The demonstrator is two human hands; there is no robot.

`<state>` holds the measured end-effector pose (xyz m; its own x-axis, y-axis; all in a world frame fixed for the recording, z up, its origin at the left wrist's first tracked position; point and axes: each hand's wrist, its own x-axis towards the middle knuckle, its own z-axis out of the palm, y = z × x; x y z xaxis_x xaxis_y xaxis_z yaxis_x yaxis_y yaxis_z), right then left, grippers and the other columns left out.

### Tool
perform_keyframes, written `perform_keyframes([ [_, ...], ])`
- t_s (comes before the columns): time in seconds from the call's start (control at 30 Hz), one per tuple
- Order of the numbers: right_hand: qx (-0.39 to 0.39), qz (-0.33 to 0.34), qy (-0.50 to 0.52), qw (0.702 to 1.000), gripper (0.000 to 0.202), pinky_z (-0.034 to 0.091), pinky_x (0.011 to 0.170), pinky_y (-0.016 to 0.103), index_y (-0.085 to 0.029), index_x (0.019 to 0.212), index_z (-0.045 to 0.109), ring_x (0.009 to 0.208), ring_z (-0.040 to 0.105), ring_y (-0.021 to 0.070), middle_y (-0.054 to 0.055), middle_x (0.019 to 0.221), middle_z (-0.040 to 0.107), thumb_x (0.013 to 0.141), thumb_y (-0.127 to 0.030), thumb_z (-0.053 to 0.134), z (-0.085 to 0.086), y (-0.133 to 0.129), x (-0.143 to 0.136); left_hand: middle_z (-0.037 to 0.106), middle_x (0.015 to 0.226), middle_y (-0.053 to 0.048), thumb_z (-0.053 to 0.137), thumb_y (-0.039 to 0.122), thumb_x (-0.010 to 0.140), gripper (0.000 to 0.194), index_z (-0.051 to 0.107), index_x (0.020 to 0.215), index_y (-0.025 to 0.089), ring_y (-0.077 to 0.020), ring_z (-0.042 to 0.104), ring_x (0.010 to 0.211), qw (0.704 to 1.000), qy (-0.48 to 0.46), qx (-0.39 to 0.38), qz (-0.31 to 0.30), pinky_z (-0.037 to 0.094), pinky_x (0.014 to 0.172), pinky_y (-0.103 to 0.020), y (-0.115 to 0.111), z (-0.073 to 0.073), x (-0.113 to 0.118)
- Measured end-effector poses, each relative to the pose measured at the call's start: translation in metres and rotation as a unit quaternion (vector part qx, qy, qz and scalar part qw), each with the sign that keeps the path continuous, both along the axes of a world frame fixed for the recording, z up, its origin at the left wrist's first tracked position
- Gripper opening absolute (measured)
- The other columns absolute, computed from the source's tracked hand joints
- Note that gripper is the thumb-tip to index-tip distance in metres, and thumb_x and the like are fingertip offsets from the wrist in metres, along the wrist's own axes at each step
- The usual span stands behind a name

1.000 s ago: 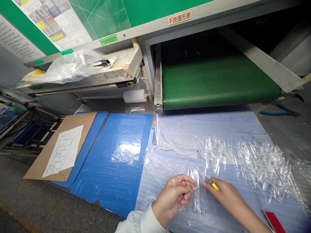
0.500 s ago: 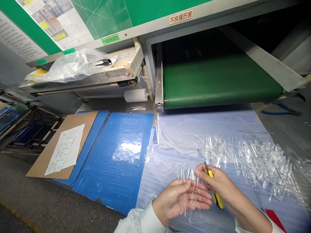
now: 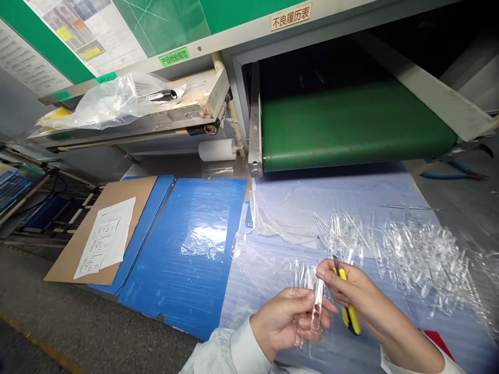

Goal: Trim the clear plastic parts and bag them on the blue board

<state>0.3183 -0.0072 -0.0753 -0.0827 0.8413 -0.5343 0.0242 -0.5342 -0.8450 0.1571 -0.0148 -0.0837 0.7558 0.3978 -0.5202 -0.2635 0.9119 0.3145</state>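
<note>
Several thin clear plastic pieces [image 3: 317,306] lie across the fingers of my left hand [image 3: 283,319], whose thumb presses on them. My right hand [image 3: 353,288] holds a yellow and black utility knife [image 3: 351,317] against its palm, dark tip pointing up. Its thumb and forefinger pinch the upper end of one of the clear pieces, just above my left hand. Beyond my right hand a small heap of similar clear pieces [image 3: 345,234] rests on the film-covered table, and a larger pile [image 3: 424,259] spreads to the right.
A green conveyor belt [image 3: 358,124] ends above the table's back. Blue boards [image 3: 187,223] and brown cardboard with papers [image 3: 128,213] lie at left. Blue-handled pliers [image 3: 448,175] are at back right, a red object [image 3: 438,343] at lower right. A shelf holds a plastic bag [image 3: 117,101].
My left fingers have curled more around the clear pieces. One piece now stands tilted between both hands, catching the light. My right hand has shifted slightly right with the knife.
</note>
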Motion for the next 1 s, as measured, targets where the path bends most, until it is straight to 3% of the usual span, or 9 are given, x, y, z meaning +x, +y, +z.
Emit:
perform_keyframes([
  [0.17, 0.064, 0.042, -0.065, 0.995, 0.044, 0.040, 0.057, 0.028, -0.023, 0.083, 0.051, 0.059, 0.049, 0.0155, -0.003, 0.063, 0.048, 0.080, -0.067, 0.046, 0.006, -0.009, 0.003, 0.059, 0.051, 0.000, 0.075, 0.043, 0.068, 0.036, 0.055, 0.072, 0.014, -0.0011, 0.022, 0.035, 0.993, 0.078, 0.063, 0.064, 0.008, 0.040, -0.021, -0.002, 0.006, 0.000],
  [0.23, 0.085, 0.073, -0.091, 0.990, 0.040, 0.040, 0.065, 0.029, -0.024, 0.080, 0.050, 0.067, 0.053, 0.0171, 0.000, 0.070, 0.053, 0.087, -0.061, 0.038, 0.010, -0.018, 0.005, 0.060, 0.050, 0.001, 0.074, 0.044, 0.069, 0.037, 0.052, 0.072, 0.015, -0.0024, 0.030, 0.036, 0.982, 0.132, 0.105, 0.083, 0.011, 0.041, -0.021, -0.001, 0.010, 0.000],
  [0.33, 0.114, 0.164, -0.164, 0.966, 0.040, 0.038, 0.062, 0.029, -0.023, 0.073, 0.051, 0.064, 0.053, 0.0166, 0.000, 0.069, 0.054, 0.092, -0.053, 0.031, 0.015, -0.029, 0.005, 0.060, 0.051, 0.001, 0.073, 0.048, 0.069, 0.038, 0.055, 0.075, 0.015, -0.0060, 0.042, 0.043, 0.953, 0.215, 0.191, 0.090, 0.021, 0.044, -0.020, 0.001, 0.016, -0.001],
  [0.43, 0.129, 0.232, -0.213, 0.940, 0.040, 0.038, 0.062, 0.029, -0.024, 0.076, 0.054, 0.066, 0.056, 0.0163, 0.000, 0.073, 0.059, 0.095, -0.049, 0.028, 0.017, -0.034, 0.004, 0.059, 0.052, 0.002, 0.073, 0.046, 0.068, 0.036, 0.057, 0.074, 0.014, -0.0071, 0.044, 0.045, 0.939, 0.238, 0.231, 0.089, 0.028, 0.049, -0.021, 0.004, 0.022, 0.000],
  [0.77, 0.155, 0.236, -0.251, 0.926, 0.041, 0.039, 0.060, 0.028, -0.025, 0.073, 0.054, 0.064, 0.058, 0.0162, 0.000, 0.070, 0.061, 0.095, -0.048, 0.028, 0.012, -0.034, -0.001, 0.056, 0.054, 0.003, 0.070, 0.030, 0.071, 0.019, 0.058, 0.072, 0.014, -0.0108, 0.054, 0.052, 0.924, 0.275, 0.254, 0.079, 0.036, 0.056, -0.022, 0.000, 0.028, 0.000],
  [1.0, 0.144, 0.248, -0.255, 0.923, 0.041, 0.039, 0.060, 0.027, -0.025, 0.074, 0.054, 0.064, 0.058, 0.0162, -0.001, 0.070, 0.061, 0.095, -0.048, 0.028, 0.011, -0.036, 0.001, 0.056, 0.055, 0.003, 0.069, 0.029, 0.073, 0.018, 0.058, 0.071, 0.015, -0.0106, 0.055, 0.053, 0.918, 0.275, 0.272, 0.087, 0.038, 0.056, -0.022, 0.000, 0.026, -0.001],
])
